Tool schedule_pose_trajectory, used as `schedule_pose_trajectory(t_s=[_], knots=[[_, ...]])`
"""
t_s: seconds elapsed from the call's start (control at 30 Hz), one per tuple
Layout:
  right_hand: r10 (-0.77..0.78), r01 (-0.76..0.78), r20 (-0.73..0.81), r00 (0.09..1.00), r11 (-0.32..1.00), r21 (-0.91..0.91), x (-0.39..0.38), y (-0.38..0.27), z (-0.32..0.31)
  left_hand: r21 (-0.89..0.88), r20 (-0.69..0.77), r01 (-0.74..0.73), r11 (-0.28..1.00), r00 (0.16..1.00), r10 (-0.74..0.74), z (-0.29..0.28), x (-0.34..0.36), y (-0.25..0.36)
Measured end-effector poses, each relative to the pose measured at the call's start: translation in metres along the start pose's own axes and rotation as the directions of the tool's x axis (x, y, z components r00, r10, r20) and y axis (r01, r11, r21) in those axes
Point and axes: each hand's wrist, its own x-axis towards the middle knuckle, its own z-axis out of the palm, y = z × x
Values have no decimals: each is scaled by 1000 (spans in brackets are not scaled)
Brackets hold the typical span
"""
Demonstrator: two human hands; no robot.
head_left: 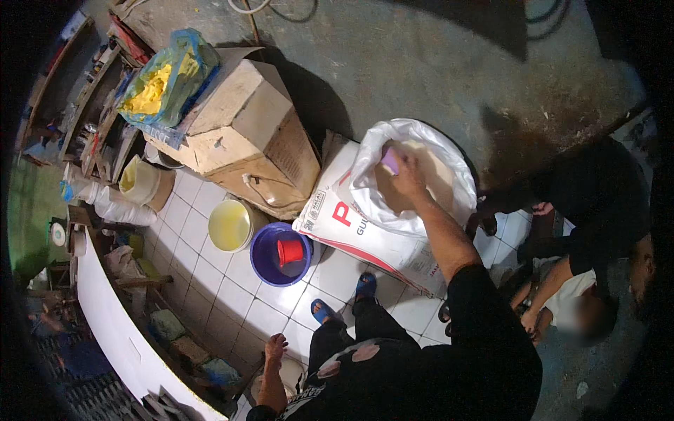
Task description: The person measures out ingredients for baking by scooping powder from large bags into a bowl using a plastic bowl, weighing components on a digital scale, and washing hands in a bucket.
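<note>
My right hand [406, 172] grips a purple scoop [390, 160] inside an open white sack [442, 151] of pale beige granular material [427, 158]. A second white-and-red sack [330, 200] lies under and beside the open one. My left hand [275, 347] hangs low at the bottom of the view, fingers curled; anything in them is too small to make out. Just beyond my feet stand a blue bucket [260, 263] with a red container [291, 252] in it and a white bucket [220, 238] of yellowish liquid.
A worn beige box-like object [260, 133] stands behind the buckets, with a bag of yellow paste [151, 91] on it. Cluttered shelves [77, 98] and a long white board [105, 309] line the left. At right, other people's arms [554, 281] and legs are close by.
</note>
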Motion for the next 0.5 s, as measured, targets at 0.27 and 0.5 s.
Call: schedule_pose_trajectory(t_s=[0.27,0.5], knots=[[-110,101,98,989,991,93,-5,37,-80,-229,-4,22,973,1000,-23,4,1,-30],[-20,46,79,997,939,-341,-13,44,-59,-198,-57,-59,978,997,48,13,5,1]])
